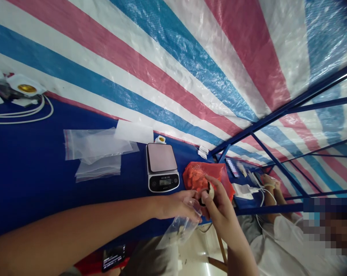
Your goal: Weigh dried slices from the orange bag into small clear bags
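My left hand [183, 205] is closed on a clear plastic bag [176, 232], which hangs down below the fingers past the table edge. Close beside it, my right hand [221, 205] pinches a small pale piece with a dark rim [209, 191]; its kind cannot be made out. Both hands almost meet in front of an orange-red plastic bag [193, 172], whose mouth lies open on the table. A digital kitchen scale [162, 158] with a bare square pan stands to the left of that bag, its display facing me.
Clear zip bags [98, 166] and a white sheet [134, 131] lie left of the scale. White devices [26, 84] with cables are far left. A blue metal frame [254, 126] rises at right, beyond which a person's hands [270, 182] show. A phone [113, 257] lies below the table.
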Action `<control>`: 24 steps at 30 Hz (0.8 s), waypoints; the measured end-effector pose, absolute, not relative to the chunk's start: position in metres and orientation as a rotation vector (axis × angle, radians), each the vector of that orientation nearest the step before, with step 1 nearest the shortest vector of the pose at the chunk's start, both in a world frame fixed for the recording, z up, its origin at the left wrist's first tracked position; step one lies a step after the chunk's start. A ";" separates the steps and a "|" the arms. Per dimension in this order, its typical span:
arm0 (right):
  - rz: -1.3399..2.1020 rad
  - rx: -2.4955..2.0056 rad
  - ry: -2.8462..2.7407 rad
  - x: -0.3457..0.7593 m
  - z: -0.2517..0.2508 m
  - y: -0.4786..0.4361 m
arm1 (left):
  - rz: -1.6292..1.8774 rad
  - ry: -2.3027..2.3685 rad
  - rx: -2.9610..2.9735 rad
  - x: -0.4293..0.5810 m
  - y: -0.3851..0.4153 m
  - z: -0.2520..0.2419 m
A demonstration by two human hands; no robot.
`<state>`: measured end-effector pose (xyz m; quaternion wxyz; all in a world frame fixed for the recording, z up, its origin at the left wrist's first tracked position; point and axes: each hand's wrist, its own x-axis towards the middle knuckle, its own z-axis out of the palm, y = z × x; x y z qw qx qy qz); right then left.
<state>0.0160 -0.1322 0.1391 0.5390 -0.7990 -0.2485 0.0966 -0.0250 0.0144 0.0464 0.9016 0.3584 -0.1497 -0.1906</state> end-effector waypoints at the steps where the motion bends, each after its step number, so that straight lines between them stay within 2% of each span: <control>1: 0.279 -1.930 -0.615 0.015 0.141 -0.131 | -0.371 -0.328 0.740 -0.025 0.013 0.048; 10: 0.478 -2.041 -0.749 0.014 0.151 -0.138 | -0.166 -0.327 0.772 -0.031 -0.004 0.070; 17: 0.370 -2.118 -0.733 0.014 0.158 -0.152 | -0.282 -0.235 0.907 -0.032 0.025 0.080; 21: 0.502 -2.254 -0.949 0.012 0.161 -0.157 | -0.377 -0.157 0.850 -0.026 0.033 0.083; 24: 0.406 -2.312 -1.083 0.008 0.164 -0.154 | -0.430 -0.155 0.853 -0.024 0.040 0.088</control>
